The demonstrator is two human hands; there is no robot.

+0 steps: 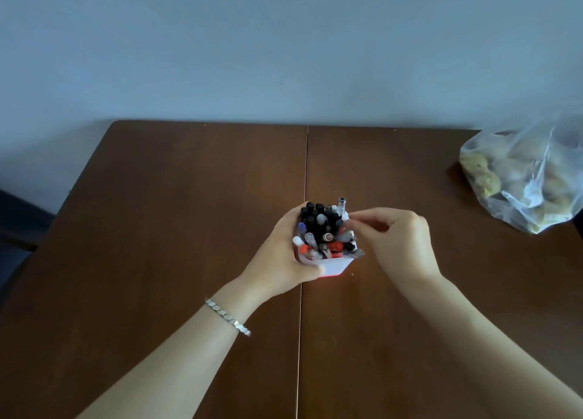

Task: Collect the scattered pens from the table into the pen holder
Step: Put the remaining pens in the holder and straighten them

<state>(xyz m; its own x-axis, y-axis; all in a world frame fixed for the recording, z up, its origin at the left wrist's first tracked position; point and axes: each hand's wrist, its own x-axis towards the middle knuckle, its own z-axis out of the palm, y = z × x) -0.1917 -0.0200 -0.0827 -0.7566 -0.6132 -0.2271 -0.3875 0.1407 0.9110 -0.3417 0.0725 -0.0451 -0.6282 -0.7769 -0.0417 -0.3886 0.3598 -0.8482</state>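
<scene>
A white pen holder [335,266] stands near the middle of the brown table [189,213], packed with several pens [321,229] with black, white, red and blue caps. My left hand [280,257] wraps around the holder's left side and grips it. My right hand [400,238] hovers at the holder's right rim, thumb and fingertips pinched together at the top of a clear pen [343,208] that stands in the far right corner. No loose pens show on the table.
A clear plastic bag [523,178] of yellowish lumps lies at the table's far right. A seam [305,166] runs down the table's middle. A pale wall stands behind the far edge. A silver bracelet [227,316] circles my left wrist.
</scene>
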